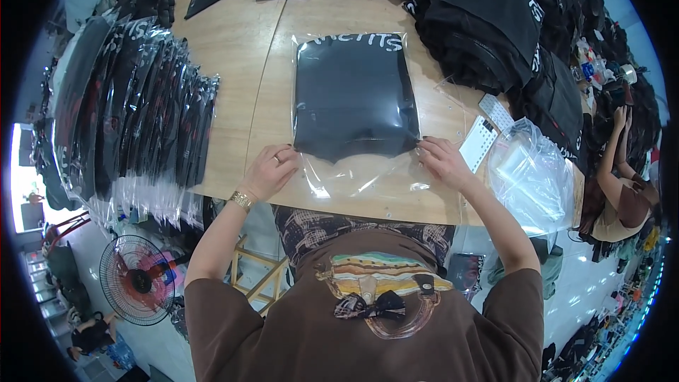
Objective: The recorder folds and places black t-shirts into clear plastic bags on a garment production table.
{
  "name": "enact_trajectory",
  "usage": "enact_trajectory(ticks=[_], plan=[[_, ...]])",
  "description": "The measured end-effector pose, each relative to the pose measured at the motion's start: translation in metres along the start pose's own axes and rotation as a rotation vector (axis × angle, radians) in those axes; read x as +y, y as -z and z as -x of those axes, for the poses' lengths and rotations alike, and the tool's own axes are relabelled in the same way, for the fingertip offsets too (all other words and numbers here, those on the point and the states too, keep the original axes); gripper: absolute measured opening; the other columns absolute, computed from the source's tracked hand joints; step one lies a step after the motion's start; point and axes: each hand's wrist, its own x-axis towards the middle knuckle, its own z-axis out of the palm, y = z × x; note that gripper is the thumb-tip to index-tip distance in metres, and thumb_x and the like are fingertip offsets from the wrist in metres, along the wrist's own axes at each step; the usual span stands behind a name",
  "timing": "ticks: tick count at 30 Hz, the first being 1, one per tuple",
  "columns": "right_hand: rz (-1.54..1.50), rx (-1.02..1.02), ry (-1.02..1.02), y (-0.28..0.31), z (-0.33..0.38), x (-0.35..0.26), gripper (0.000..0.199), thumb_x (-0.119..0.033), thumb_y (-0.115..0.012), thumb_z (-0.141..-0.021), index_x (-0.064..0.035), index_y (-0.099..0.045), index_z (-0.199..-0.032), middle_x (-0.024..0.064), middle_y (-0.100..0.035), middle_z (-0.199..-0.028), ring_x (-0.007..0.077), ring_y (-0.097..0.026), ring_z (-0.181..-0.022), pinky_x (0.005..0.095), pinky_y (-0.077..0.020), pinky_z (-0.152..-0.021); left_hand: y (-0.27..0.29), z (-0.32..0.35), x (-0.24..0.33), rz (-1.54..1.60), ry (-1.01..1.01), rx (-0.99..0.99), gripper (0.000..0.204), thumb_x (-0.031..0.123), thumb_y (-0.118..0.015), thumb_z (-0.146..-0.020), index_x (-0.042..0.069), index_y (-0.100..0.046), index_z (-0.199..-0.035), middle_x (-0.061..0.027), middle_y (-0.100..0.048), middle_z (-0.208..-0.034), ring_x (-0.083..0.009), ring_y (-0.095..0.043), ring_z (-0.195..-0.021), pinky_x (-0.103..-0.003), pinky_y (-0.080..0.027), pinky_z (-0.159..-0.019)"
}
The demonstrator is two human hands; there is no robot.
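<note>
A folded black garment [353, 95] with white lettering along its far edge lies on the wooden table in front of me, inside a clear plastic bag [361, 178]. The bag's near end extends past the cloth toward me. My left hand [274, 170] is closed at the bag's left edge, by the garment's near left corner. On the opposite side, my right hand [442, 160] pinches the bag's edge near the garment's right corner. Both hands rest low over the table.
Many bagged black garments [134, 106] stand in a row at left. Folded black garments [488, 28] pile up at far right. Beside my right hand lie white label sheets [478, 143] and a heap of clear bags [530, 177]. A fan [138, 280] stands lower left; another person [622, 191] works at right.
</note>
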Motion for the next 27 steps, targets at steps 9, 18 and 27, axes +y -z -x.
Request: enact_trajectory(ticks=[9,18,27], plan=[[-0.555,0.441,-0.287,0.136,-0.068,0.003,0.012,-0.003,-0.057,-0.08,0.0011,-0.06,-0.091,0.0092,-0.061,-0.099,0.0184,-0.057,-0.1,0.0286,-0.0445,-0.084,0.105,-0.072,0.01,0.628,0.381,0.482,0.006,0.0,-0.057,-0.082,0.003,-0.055,-0.087,-0.0098,-0.063,-0.099,-0.022,-0.053,-0.111,-0.032,-0.043,-0.089],[-0.866,0.455,-0.553,0.25,-0.17,0.075,0.022,-0.014,-0.052,-0.088,-0.0069,-0.062,-0.106,0.0021,-0.065,-0.094,0.0123,-0.062,-0.088,0.0227,-0.0457,-0.077,0.208,-0.187,-0.062,1.082,0.404,0.457,0.013,0.014,-0.054,-0.088,0.005,-0.055,-0.098,-0.0055,-0.061,-0.094,-0.0199,-0.06,-0.096,-0.031,-0.046,-0.086],[-0.691,0.583,-0.398,0.232,-0.144,0.065,0.02,-0.012,-0.052,-0.087,-0.0068,-0.064,-0.103,0.0023,-0.064,-0.098,0.0093,-0.057,-0.096,0.0221,-0.0436,-0.08,0.209,-0.161,-0.018,0.864,0.223,0.471,0.01,0.01,-0.055,-0.087,0.005,-0.057,-0.096,-0.0055,-0.062,-0.094,-0.0142,-0.059,-0.088,-0.029,-0.045,-0.085]])
